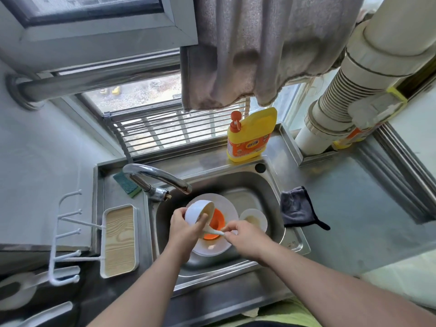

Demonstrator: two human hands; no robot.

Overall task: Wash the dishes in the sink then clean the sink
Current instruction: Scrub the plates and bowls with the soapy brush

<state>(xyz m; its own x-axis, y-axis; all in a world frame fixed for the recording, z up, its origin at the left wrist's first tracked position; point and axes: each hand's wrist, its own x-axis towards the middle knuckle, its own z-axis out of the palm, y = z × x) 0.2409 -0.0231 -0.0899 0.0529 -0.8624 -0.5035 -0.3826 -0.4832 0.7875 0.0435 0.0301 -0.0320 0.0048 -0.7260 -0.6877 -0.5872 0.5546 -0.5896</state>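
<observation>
Wooden tray (119,240): lies on the counter along the sink's left rim, dry and out of the wash.
Sponge (127,184): lies at the sink's back-left corner behind the tap (157,177), within reach for scrubbing; no water visibly runs.
Left hand (182,228): curls around a white bowl (197,212), thumb over its rim, tipping it on edge above the basin, likely so its contents fall into the dishes below.
Spoon (213,230): reaches from the bowl's mouth toward the right hand, apparently to scrape it out.
Plate (213,247): sits at the middle of the sink (271,192) floor with an orange bowl (215,223) on it, stacked to await washing.
Right hand (244,237): pinches the spoon's handle in its fingertips.
Small bowl (253,219): rests by the sink's right wall, still dirty.
Detergent bottle (250,135): stands on the sink's back ledge, untouched.
Grey cloth (297,210): drapes over the sink's right rim, handy for wiping later.
</observation>
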